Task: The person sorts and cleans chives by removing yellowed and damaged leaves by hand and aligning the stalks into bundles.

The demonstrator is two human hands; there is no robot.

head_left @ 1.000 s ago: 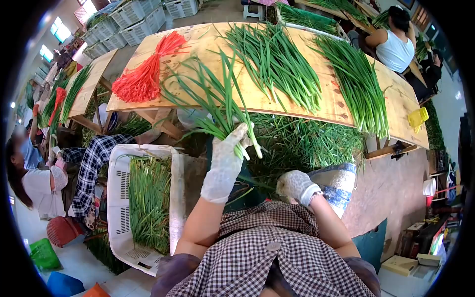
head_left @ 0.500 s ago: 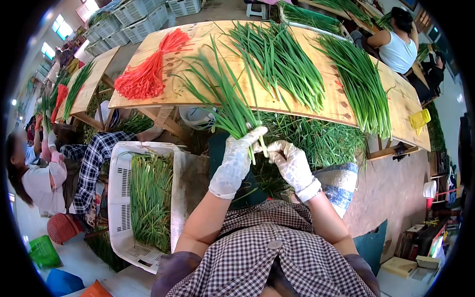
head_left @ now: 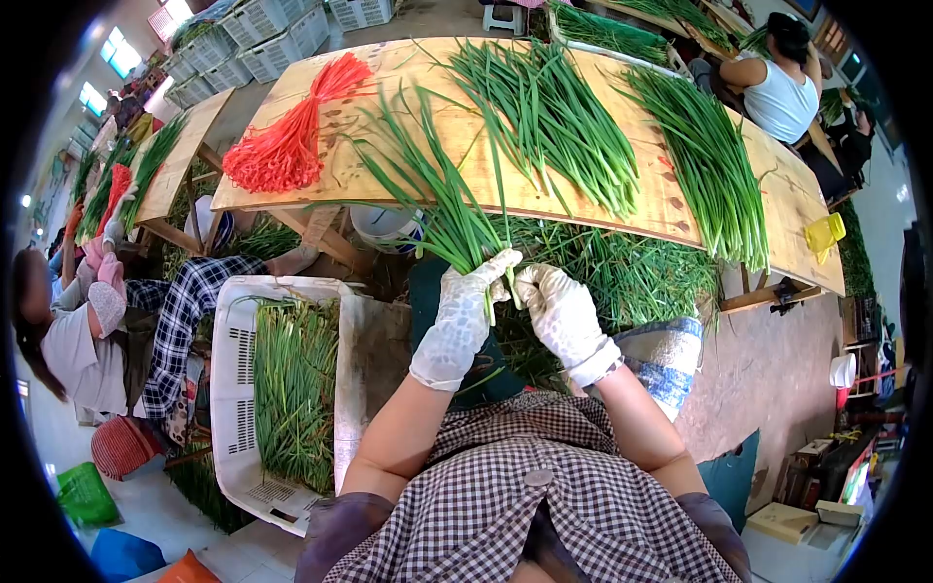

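Observation:
My left hand [head_left: 459, 313], in a white patterned glove, is closed around a loose bunch of garlic chives [head_left: 442, 209]. Their leaves fan up and away over the near edge of the wooden table, and the pale stem ends poke out below the fist. Close beside it, my right hand [head_left: 566, 321], gloved the same way, pinches at a single chive stalk [head_left: 512, 290] by the stem ends. Its fingertips are partly hidden. Beyond the hands, a pile of chives [head_left: 554, 126] and a neater pile of chives [head_left: 705, 160] lie on the tabletop.
Red ties [head_left: 292, 136] are heaped on the wooden table [head_left: 398, 68]. A white crate [head_left: 228, 389] of chives stands at my left. Leaf scraps [head_left: 622, 272] cover the floor under the table. A yellow container [head_left: 824, 235] sits at the right end. Other people work on both sides.
My right hand has moved slightly left and up, closer to the left fist, its fingers now at the stalk. The left hand stays nearly still. The person at left has shifted their arms.

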